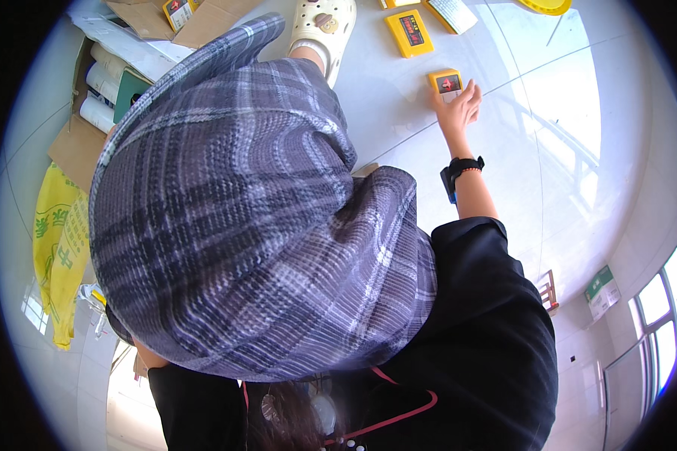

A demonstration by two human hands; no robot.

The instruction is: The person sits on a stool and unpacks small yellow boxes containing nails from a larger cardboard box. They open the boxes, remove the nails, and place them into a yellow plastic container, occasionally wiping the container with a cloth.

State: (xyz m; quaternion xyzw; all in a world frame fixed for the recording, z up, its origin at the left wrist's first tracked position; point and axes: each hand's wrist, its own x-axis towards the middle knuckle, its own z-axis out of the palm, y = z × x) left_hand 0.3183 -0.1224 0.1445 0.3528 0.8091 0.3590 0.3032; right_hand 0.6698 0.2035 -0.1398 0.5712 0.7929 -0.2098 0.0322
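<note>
My right hand (pixel 458 113) reaches down to the floor at a small yellow box (pixel 445 80) with a dark, red-marked face. The thumb lies along the box's left side and the fingers spread past its right side. Whether they grip it cannot be made out. Just beyond lies a flat yellow case (pixel 409 34) with a dark label. My left hand is out of view behind the plaid cloth (pixel 231 214) over my legs; only a bit of that arm shows at lower left. Beside the cloth stands an open carton (pixel 79 84) holding white cylinders (pixel 97 114) and a green item (pixel 128 93).
A cream clog (pixel 322 28) is on my foot, ahead. More yellow-and-white packs (pixel 450 14) lie at the top, near a yellow round rim (pixel 547 4). Another yellow box (pixel 179 12) rests on cardboard flaps (pixel 214 22). A yellow plastic bag (pixel 62 248) lies at left.
</note>
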